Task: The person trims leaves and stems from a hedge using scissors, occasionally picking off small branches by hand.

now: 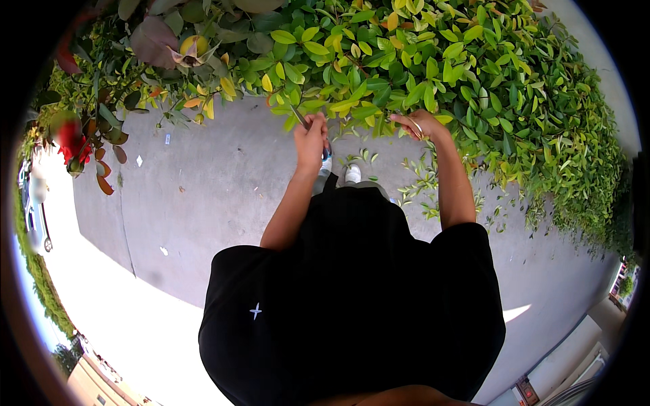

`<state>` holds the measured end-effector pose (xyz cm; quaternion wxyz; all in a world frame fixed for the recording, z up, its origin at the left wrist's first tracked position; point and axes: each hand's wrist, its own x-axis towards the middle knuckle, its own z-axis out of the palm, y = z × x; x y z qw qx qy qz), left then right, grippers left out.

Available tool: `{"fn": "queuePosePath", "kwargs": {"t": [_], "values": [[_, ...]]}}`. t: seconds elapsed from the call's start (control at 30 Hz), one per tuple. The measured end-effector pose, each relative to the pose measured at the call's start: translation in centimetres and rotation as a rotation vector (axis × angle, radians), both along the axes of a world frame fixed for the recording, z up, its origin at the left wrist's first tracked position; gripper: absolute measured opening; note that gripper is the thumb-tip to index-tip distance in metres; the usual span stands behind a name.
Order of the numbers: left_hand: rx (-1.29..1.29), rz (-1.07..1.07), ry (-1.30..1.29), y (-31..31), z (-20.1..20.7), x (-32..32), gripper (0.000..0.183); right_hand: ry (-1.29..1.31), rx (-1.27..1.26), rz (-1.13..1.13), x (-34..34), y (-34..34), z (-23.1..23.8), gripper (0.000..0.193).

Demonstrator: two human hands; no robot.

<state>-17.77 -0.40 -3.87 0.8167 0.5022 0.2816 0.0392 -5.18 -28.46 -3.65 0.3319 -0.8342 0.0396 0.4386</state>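
My left hand (310,143) is closed around a slim dark tool (300,116). One narrow end points up and left into the low leaves, and a bluish part shows below the fist; its exact kind cannot be made out. Level with it on the right, my right hand (423,126) is closed at the lower edge of the hedge (440,61), its index finger pointing left. A thin pale curved thing lies across its fingers, too small to name. The two hands are apart, both just under green and yellowish leaves. Cut leafy sprigs (425,177) lie below the right forearm.
Grey pavement (196,196) extends under me, with small white scraps (164,251) on it. My white shoes (353,174) stand close to the hedge. A bush with a red flower (74,145) hangs at the left. Sunlit ground (128,304) lies at the lower left.
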Motion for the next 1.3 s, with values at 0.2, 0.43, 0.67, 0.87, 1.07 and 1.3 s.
{"fn": "queuePosePath", "kwargs": {"t": [0.2,0.43,0.67,0.87,1.07,1.3], "values": [[-0.002,0.017,0.01,-1.1,-0.2,-1.0,0.019,-0.094,0.096,-0.107,-3.4,-1.4,-1.6,0.057],[0.023,-0.033,0.004,-3.0,-0.6,-1.2,0.014,0.114,0.329,-0.042,-7.5,-2.2,-3.7,0.052],[0.029,0.039,0.039,-4.2,-1.2,-3.1,0.018,0.124,0.112,0.385,-8.3,-3.7,-1.8,0.077],[0.049,0.042,0.059,-5.1,-1.8,-5.0,0.014,0.315,-0.062,0.26,-9.2,-8.1,-4.5,0.079],[0.047,0.065,0.102,-7.0,-2.6,-7.3,0.014,0.096,-0.018,0.433,-8.6,-3.2,-2.3,0.073],[0.052,0.056,0.098,-6.3,-3.8,-8.2,0.015,0.196,0.385,-0.03,-4.4,3.7,-5.2,0.067]]}}
